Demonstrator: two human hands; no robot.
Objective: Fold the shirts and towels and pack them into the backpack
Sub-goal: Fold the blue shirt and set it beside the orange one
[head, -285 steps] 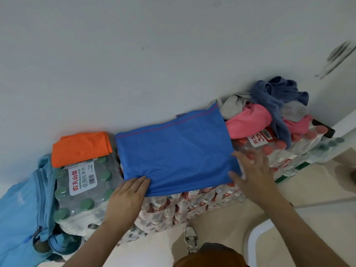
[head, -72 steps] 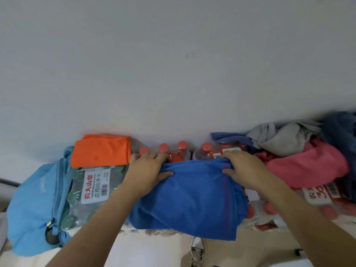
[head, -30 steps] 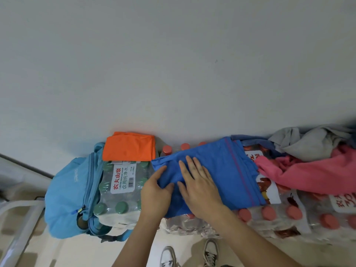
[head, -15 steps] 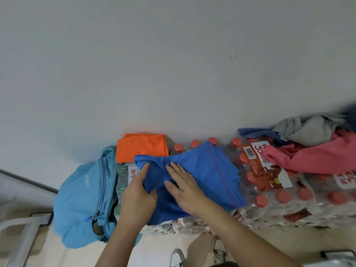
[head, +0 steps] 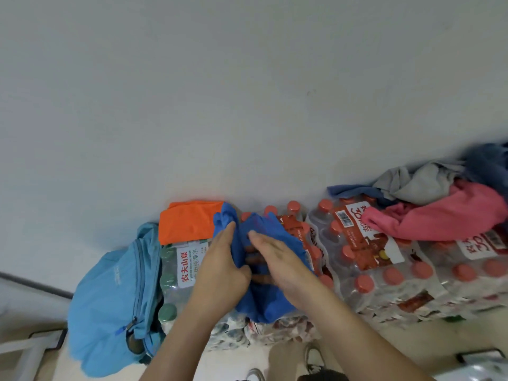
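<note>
Risk 1: could spring open on the lift, with blue cloth (head: 265, 306) bunched rather than flat and clamped only between two hands.
Risk 2: could drag orange cloth (head: 189, 224) off the bottle packs (head: 357, 259), since a blue corner touches it just beyond the left thumb.
Risk 3: could snag at the backpack (head: 110, 292) if the mouth is not spread. Opening not readable from here; no free hand to spread it.

Left hand (head: 220, 273): curled round the blue cloth, fingers tucked into its fold.
Right hand (head: 280, 259): flat, fingers straight, pressing the cloth's other side.

Blue cloth: between both hands, under the right palm, lower end hanging below the wrists over the pack edge.
Backpack: left of the left hand, near, not touching.
Unfolded pile (head: 439, 215): well right of the right hand.
</note>
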